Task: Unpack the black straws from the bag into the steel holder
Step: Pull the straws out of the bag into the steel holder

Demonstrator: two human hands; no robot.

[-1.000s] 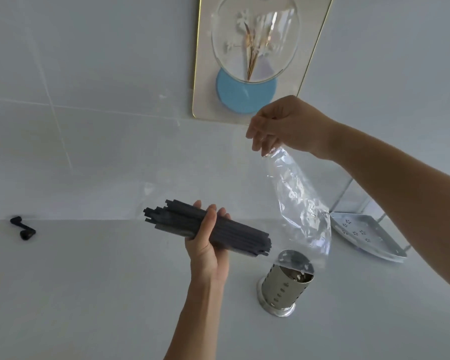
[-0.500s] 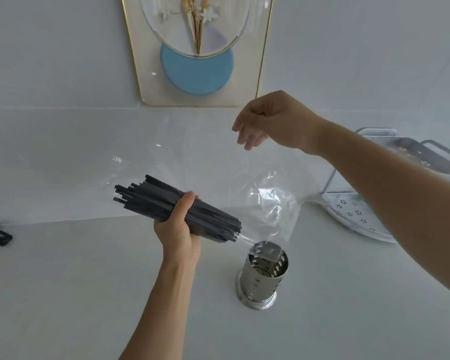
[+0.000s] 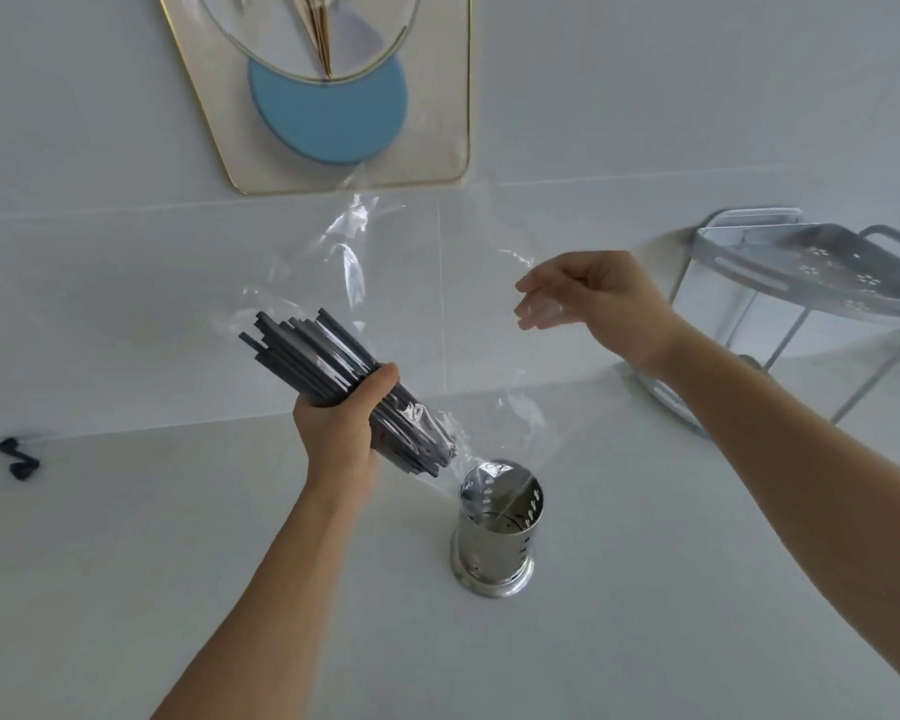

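Observation:
My left hand (image 3: 341, 431) grips a bundle of black straws (image 3: 307, 356) tilted down to the right. Its lower ends hang just above and left of the steel holder (image 3: 494, 543). The holder is a perforated cylinder standing upright on the white counter. A clear plastic bag (image 3: 357, 272) billows loosely around the straws, and its crinkled lower end drapes over the holder's rim. My right hand (image 3: 593, 298) is raised to the right of the bundle. Its curled fingers hold the bag's upper edge, and film lies across the fingertips.
A white perforated corner rack (image 3: 811, 283) stands at the right against the wall. A small black object (image 3: 19, 459) lies at the far left of the counter (image 3: 697, 589). A gold-edged wall decoration with a blue disc (image 3: 328, 111) hangs above.
My left hand has tilted the straw bundle steeper, its lower ends nearer the holder. My right hand has dropped lower and to the right, and the bag has spread out wider.

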